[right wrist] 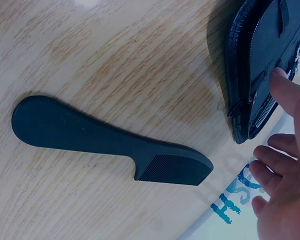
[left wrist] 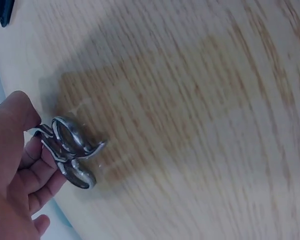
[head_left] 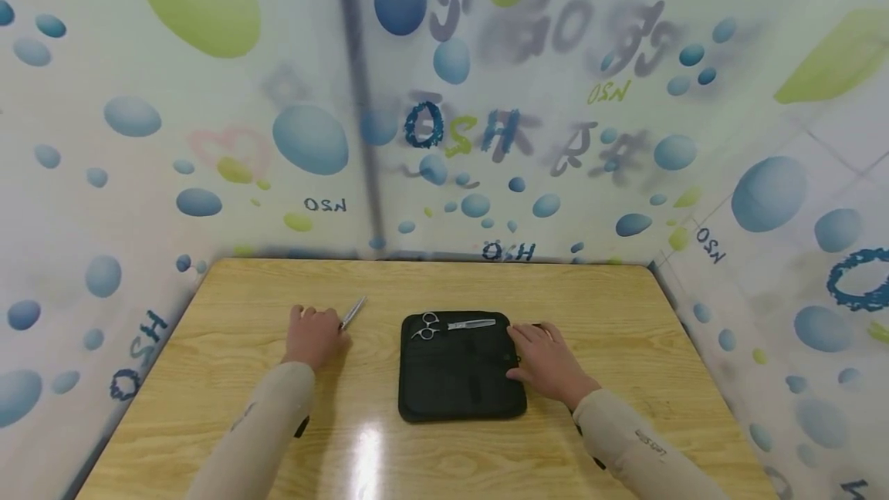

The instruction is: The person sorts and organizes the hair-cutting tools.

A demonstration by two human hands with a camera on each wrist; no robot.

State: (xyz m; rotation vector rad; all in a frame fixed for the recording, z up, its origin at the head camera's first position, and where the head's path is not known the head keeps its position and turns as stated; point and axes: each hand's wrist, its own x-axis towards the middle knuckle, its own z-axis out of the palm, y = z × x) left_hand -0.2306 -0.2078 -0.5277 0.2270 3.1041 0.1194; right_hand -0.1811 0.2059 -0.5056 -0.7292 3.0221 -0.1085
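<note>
A pair of silver scissors (left wrist: 72,150) is pinched between the thumb and fingers of my left hand (head_left: 316,338), low over the table at the left. In the left wrist view their finger rings face away from the hand. A black zippered case (head_left: 458,384) lies flat in the middle. Across its far part lie silver thinning scissors (head_left: 472,324), with comb-like teeth visible in the right wrist view. My right hand (head_left: 552,365) touches the case's right edge, its thumb (right wrist: 285,90) over the case and its other fingers loosely bent.
A black comb (right wrist: 85,127) with a broad handle lies on the wooden table (head_left: 590,299) in the right wrist view; I cannot make it out in the head view. Patterned walls (head_left: 430,199) with blue and green spots stand behind and beside the table.
</note>
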